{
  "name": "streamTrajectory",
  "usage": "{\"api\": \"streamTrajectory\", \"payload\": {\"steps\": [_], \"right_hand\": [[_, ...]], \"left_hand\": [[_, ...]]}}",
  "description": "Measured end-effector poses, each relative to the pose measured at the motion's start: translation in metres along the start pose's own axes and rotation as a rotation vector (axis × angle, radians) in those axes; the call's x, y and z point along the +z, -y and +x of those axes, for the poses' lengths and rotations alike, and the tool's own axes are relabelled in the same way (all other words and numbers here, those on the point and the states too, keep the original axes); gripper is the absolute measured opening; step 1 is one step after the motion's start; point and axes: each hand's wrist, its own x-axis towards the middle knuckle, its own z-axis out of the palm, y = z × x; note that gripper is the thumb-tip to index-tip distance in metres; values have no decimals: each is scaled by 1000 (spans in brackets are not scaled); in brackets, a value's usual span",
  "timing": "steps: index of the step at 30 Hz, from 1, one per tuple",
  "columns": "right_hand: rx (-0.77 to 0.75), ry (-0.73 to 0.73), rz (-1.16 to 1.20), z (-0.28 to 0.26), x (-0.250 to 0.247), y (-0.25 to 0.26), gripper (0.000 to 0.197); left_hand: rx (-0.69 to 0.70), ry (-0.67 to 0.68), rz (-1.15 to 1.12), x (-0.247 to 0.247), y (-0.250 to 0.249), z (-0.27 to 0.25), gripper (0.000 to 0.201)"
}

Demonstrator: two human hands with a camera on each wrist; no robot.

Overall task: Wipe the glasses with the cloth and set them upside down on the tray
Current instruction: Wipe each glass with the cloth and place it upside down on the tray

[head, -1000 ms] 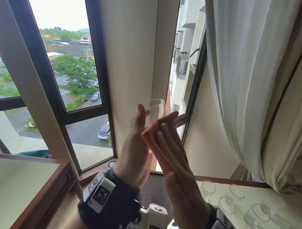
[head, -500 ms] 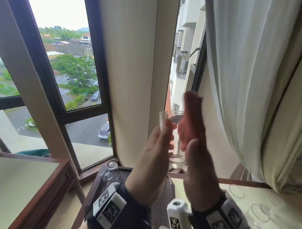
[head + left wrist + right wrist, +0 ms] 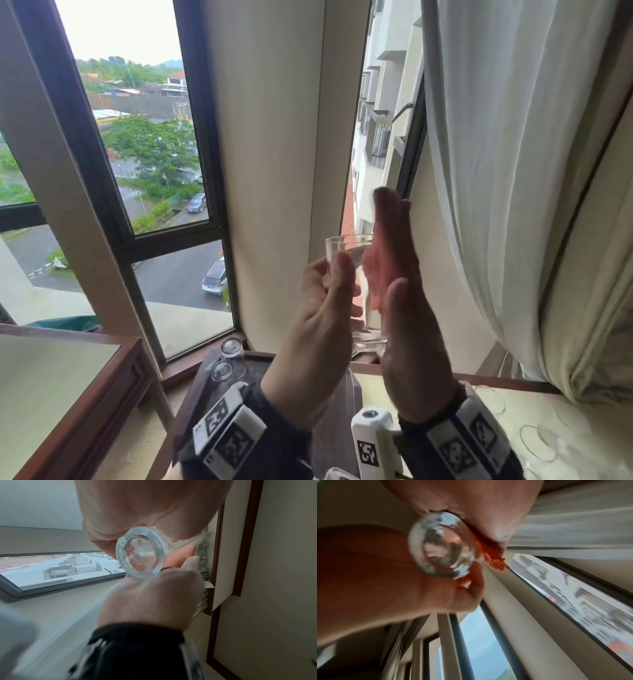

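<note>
My left hand (image 3: 325, 301) grips a clear glass (image 3: 352, 253) upright in front of the window, thumb on its near side. My right hand (image 3: 400, 274) stands flat, fingers straight, pressing an orange cloth (image 3: 373, 270) against the glass's right side. From the left wrist, the glass's thick base (image 3: 139, 555) faces the camera, the cloth (image 3: 181, 557) behind it and the right hand (image 3: 154, 601) below. The right wrist view, blurred, shows the base (image 3: 441, 546), the cloth (image 3: 493, 557) and the left hand (image 3: 368, 574). Two glasses (image 3: 231, 347) stand upside down on the dark tray (image 3: 257, 368).
Several more glasses (image 3: 536, 442) stand on the pale table at the lower right. A wood-edged table (image 3: 68, 394) sits at the lower left. A white curtain (image 3: 513, 171) hangs close on the right, and window panes (image 3: 147, 154) fill the left.
Both hands have come down from higher up. The glass, tilted a second ago, now stands upright, and the right hand with the cloth has turned from slanted across it to upright against its side.
</note>
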Motion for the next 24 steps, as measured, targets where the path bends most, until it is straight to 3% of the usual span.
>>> {"api": "streamTrajectory", "payload": {"steps": [1, 3, 6, 8, 11, 13, 15, 17, 19, 22, 24], "right_hand": [[-120, 63, -64, -2, 6, 7, 57], [-200, 179, -113, -18, 17, 5, 58], [-99, 170, 46, -52, 22, -12, 56], [56, 86, 89, -60, 20, -13, 58], [482, 23, 119, -47, 1, -23, 100], [550, -29, 100, -30, -16, -29, 106], [404, -71, 22, -13, -21, -18, 84], [128, -18, -16, -1, -12, -1, 58], [-94, 108, -54, -7, 3, 14, 54], [-134, 230, -101, -36, 15, -5, 56], [-97, 233, -49, -53, 13, -18, 64]], "left_hand": [[-36, -26, -2, -2, 0, 2, 65], [-74, -90, -41, -10, -4, 8, 65], [-72, -139, -106, -24, -11, 16, 55], [-55, -125, -148, -23, -13, 16, 54], [-23, -13, -135, -11, -11, 6, 59], [9, 37, -53, -3, -5, 1, 60], [7, 34, -2, 3, -1, -2, 62], [-49, 7, 10, 6, 1, -1, 65], [-97, -52, -23, 4, 1, 4, 62], [-115, -140, -155, -9, -14, 12, 70], [-93, -182, -204, -17, -26, 16, 73]]}}
